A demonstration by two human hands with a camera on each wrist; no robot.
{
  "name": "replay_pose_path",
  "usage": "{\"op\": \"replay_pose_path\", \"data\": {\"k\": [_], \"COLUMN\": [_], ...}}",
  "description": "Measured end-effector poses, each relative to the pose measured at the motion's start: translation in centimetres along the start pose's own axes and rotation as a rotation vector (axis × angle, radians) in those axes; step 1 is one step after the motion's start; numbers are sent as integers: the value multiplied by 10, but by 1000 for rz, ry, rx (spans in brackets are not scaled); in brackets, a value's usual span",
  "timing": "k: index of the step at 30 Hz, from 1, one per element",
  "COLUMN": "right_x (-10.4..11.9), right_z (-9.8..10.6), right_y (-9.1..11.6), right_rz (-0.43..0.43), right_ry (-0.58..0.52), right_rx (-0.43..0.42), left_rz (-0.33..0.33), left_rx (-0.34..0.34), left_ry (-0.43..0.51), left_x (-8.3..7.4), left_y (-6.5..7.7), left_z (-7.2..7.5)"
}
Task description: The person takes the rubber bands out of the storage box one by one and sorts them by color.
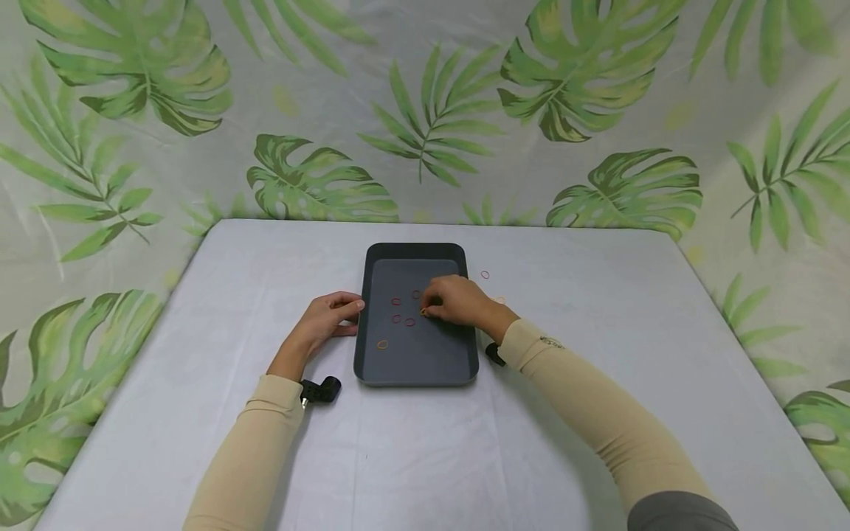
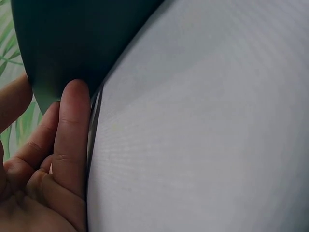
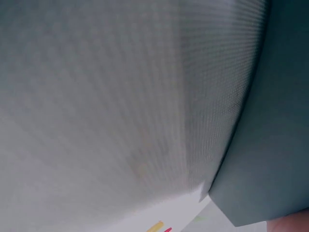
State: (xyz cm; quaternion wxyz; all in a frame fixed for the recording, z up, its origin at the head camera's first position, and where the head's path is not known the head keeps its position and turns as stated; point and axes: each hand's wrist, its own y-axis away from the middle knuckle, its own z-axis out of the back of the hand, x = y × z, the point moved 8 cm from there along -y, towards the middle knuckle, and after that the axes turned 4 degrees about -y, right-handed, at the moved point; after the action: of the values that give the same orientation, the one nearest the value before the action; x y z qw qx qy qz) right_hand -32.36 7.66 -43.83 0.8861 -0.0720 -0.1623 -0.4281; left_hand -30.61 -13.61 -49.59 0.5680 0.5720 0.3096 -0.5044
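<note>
At mid-frame, the right hand [image 1: 458,301] pinches a yellow band [image 1: 423,313] with curled fingers; a light touch should suit. The left hand [image 1: 325,318] grips the tray [image 1: 425,361], usefully steadying it.

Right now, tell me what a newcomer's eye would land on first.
Likely the dark grey tray, stark against the white cloth around it, with red and yellow bands scattered inside. Next, the right-hand grip pinching a yellow band over the tray, and the left-hand grip holding its left edge.
</note>
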Motion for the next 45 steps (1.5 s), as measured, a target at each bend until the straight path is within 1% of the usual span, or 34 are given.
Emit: {"op": "replay_pose_path", "data": {"k": [3, 9, 17, 21, 25, 27, 35, 39, 45], "right_x": [0, -2, 2, 3, -5, -11, -41, -55, -74], "right_z": [3, 14, 28, 40, 54, 60, 78, 81, 80], "right_y": [0, 2, 9, 19, 35, 43, 67, 76, 89], "right_rz": [6, 23, 42, 80, 103, 89, -27, -72, -137], "right_ry": [-55, -197, -287, -345, -363, -368, -405, -398, -386], "right_rx": [-14, -75, -140, -193, -254, -271, -316, -343, -340], "left_rz": [0, 3, 2, 1, 2, 6, 9, 6, 4], "left_rx": [2, 4, -5, -4, 5, 5, 5, 4, 0], "left_ry": [-5, -4, -7, -10, -9, -6, -11, -18, -24], "left_x": [0, -1, -1, -1, -1, -1, 0, -1, -2], "left_y": [0, 1, 3, 3, 3, 2, 2, 3, 3], "left_z": [0, -1, 0, -1, -3, -2, -1, -2, -2]}}
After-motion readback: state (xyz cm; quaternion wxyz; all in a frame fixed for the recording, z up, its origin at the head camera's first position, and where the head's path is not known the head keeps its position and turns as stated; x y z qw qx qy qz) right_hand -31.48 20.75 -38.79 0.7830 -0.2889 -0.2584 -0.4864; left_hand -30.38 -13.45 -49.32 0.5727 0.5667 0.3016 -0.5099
